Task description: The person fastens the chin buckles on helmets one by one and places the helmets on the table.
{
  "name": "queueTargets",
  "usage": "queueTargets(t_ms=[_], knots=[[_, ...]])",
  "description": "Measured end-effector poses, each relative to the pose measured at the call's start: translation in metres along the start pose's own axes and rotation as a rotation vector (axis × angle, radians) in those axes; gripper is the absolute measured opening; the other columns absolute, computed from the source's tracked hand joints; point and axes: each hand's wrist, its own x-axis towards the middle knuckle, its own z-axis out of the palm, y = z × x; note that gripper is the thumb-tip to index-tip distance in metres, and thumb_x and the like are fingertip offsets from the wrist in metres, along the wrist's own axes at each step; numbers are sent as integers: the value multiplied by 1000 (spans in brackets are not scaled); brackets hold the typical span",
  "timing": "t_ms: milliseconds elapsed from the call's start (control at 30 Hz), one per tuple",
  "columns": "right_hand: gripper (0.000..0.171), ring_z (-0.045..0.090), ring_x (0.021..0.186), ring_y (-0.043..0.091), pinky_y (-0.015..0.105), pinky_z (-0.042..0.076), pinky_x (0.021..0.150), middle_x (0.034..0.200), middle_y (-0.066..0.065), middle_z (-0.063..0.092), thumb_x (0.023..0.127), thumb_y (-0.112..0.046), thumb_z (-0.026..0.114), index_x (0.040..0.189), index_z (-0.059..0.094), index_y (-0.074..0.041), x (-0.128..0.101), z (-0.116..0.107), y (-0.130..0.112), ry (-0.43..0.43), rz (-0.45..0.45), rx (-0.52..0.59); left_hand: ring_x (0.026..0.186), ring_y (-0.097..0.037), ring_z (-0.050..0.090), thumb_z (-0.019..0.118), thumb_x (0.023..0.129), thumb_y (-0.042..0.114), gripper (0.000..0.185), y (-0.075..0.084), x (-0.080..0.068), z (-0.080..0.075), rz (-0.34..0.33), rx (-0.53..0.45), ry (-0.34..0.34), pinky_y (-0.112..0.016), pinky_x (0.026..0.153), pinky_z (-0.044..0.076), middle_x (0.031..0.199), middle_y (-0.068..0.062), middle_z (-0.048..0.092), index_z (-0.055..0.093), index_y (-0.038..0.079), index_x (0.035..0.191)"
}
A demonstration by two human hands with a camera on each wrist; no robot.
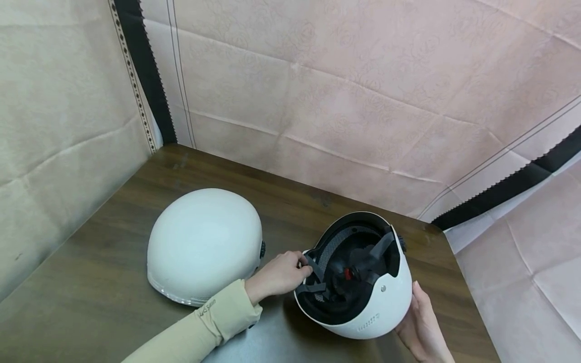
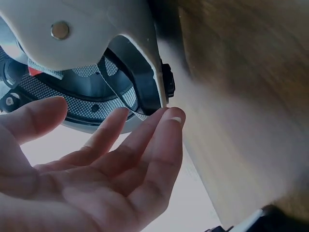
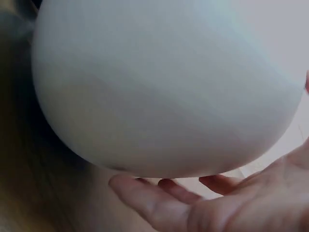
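Observation:
A white helmet (image 1: pixel 390 307) is tilted on the table, its opening facing up and showing a black lining (image 1: pixel 336 247) and grey straps (image 1: pixel 382 245). Inside it is a small red piece (image 1: pixel 348 274). At the left rim is my left hand (image 1: pixel 283 272); in the left wrist view its fingertips (image 2: pixel 174 116) reach the shell's edge, with the thumb apart from the fingers. My right hand (image 1: pixel 419 322) supports the shell from the right. Loosely bent fingers (image 3: pixel 140 195) lie against the smooth underside in the right wrist view.
Another white helmet (image 1: pixel 204 242) stands dome up on the left, close to my left forearm. The brown wood-grain table (image 1: pixel 113 262) meets a pale cloth backdrop (image 1: pixel 317 101) behind and cloth at both sides.

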Motion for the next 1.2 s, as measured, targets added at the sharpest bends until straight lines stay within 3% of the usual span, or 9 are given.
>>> queueTargets(t_ms=[133, 233, 533, 733, 867, 967, 1067, 1200], knots=[[63, 42, 114, 13, 43, 31, 97, 126, -5, 43, 95, -56, 1, 130, 48, -31, -1, -1, 2, -78, 12, 44, 49, -15, 42, 54, 95, 23, 23, 0, 0, 0, 0, -7, -8, -28, 47, 33, 63, -3, 51, 62, 4, 104], [65, 41, 116, 11, 41, 30, 98, 129, -7, 41, 94, -57, 0, 130, 48, -32, -2, -1, 3, -95, 23, 58, 47, -14, 40, 53, 95, 23, 22, 1, -2, 0, -6, -21, -16, -28, 46, 33, 60, -3, 49, 62, 4, 104], [54, 33, 118, 15, 44, 28, 95, 134, 0, 27, 98, -53, 5, 140, 30, -29, 0, 3, 0, 34, 3, -10, 45, -14, 38, 52, 95, 24, 25, -1, -3, 1, -13, -34, -43, -29, 47, 32, 59, -2, 49, 63, 4, 105], [53, 39, 112, 17, 48, 34, 92, 126, 1, 35, 97, -54, 6, 137, 30, -30, 1, 3, -2, 50, 16, -9, 46, -15, 38, 52, 95, 23, 23, 0, -3, 1, -31, -51, -44, -28, 46, 31, 59, -4, 49, 62, 4, 103], [52, 41, 112, 16, 47, 35, 93, 125, 1, 36, 97, -57, 8, 137, 27, -30, 1, 3, -3, 80, 46, -11, 72, -20, 49, 53, 95, 25, 25, 3, -4, 0, 6, 26, -12, -36, 62, 41, 83, -6, 58, 63, 5, 106], [53, 41, 113, 15, 45, 35, 95, 126, 1, 35, 97, -59, 9, 138, 25, -30, 2, 4, -4, 78, 61, -16, 98, -24, 46, 53, 94, 27, 30, 9, -7, 0, 52, 70, 22, -44, 82, 40, 107, -8, 56, 63, 6, 112], [54, 41, 114, 15, 45, 35, 95, 126, 2, 35, 97, -58, 8, 138, 24, -28, 1, 4, -5, 73, 63, -28, 105, -23, 45, 51, 95, 30, 33, 17, -12, 0, 89, 30, 41, -45, 86, 40, 113, -9, 52, 62, 8, 117], [53, 42, 113, 15, 45, 35, 94, 126, 1, 37, 98, -56, 9, 139, 26, -26, 0, 6, -7, 93, 49, -51, 101, -15, 48, 49, 97, 34, 31, 34, -19, -1, 161, -94, 45, -37, 84, 42, 111, 0, 52, 60, 14, 119]])
